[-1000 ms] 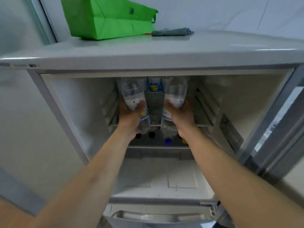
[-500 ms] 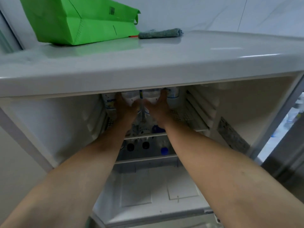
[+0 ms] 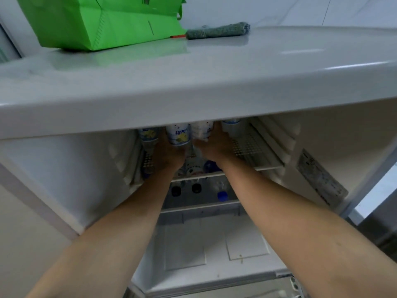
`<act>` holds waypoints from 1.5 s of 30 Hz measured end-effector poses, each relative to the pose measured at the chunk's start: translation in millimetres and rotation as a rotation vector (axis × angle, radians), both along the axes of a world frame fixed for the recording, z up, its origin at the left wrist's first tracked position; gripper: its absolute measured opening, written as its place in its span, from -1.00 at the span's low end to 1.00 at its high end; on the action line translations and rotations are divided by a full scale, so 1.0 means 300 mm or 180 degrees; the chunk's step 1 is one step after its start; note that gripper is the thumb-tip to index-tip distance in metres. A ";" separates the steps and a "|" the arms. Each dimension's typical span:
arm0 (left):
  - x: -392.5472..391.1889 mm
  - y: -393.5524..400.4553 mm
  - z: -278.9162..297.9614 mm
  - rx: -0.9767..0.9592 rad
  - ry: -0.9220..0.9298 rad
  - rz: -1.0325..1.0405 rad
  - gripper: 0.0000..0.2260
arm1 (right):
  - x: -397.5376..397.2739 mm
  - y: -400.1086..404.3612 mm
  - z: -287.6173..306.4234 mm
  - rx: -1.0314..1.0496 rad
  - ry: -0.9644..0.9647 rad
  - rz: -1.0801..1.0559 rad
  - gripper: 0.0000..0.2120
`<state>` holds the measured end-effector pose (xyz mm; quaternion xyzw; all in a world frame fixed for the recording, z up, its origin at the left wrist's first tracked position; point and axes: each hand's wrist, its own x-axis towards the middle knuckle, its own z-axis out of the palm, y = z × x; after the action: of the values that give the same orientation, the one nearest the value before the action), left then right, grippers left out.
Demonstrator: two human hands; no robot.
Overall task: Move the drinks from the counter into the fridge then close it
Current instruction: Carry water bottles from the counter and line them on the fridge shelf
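Drinks, two clear plastic bottles with white-and-blue labels, stand on the white wire top shelf point(image 3: 253, 147) of an open white fridge point(image 3: 64, 181), at 12 o'clock in the head view. A person's left hand point(image 3: 169, 155) grips the yellow-marked bottle point(image 3: 178, 134) and the right hand point(image 3: 216, 145) grips the paler bottle point(image 3: 202, 130) touching it, fingers curled round each. More labelled bottles flank them. At 11 o'clock, a bright green fabric bag point(image 3: 101, 22) and a folded grey-green cloth point(image 3: 217, 31) lie on the pale grey counter point(image 3: 236, 78).

Both forearms are bare (no sleeves, apparently no watch or rings) down to each grip.
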<state>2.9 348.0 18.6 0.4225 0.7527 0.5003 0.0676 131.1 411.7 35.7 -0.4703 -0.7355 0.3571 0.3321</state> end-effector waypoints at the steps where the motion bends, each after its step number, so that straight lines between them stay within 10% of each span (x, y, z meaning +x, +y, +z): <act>1: -0.003 0.006 -0.001 0.0008 -0.0014 0.0042 -0.40 | -0.013 0.010 -0.001 -0.0026 -0.0026 -0.0030 -0.25; 28: 0.004 0.005 -0.035 -0.0111 0.0303 0.0082 -0.83 | -0.090 0.011 -0.037 -0.0529 0.0819 0.0269 -0.19; 36: 0.119 -0.080 -0.029 0.1419 -0.0015 0.0240 -0.83 | -0.064 -0.056 -0.028 0.0016 0.1172 -0.0702 -0.90; 39: 0.193 -0.117 -0.028 0.1681 -0.0190 0.0109 -0.88 | 0.007 -0.127 -0.046 0.0058 0.1526 -0.0631 -0.60; 45: 0.373 -0.180 -0.080 0.1413 -0.0722 -0.0203 -0.82 | 0.220 -0.302 -0.104 -0.0044 0.1765 -0.0936 -0.61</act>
<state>114.9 294.0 -5.6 0.3917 0.5982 0.6952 0.0730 197.1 321.0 4.6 -0.4586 -0.5386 0.4248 0.5649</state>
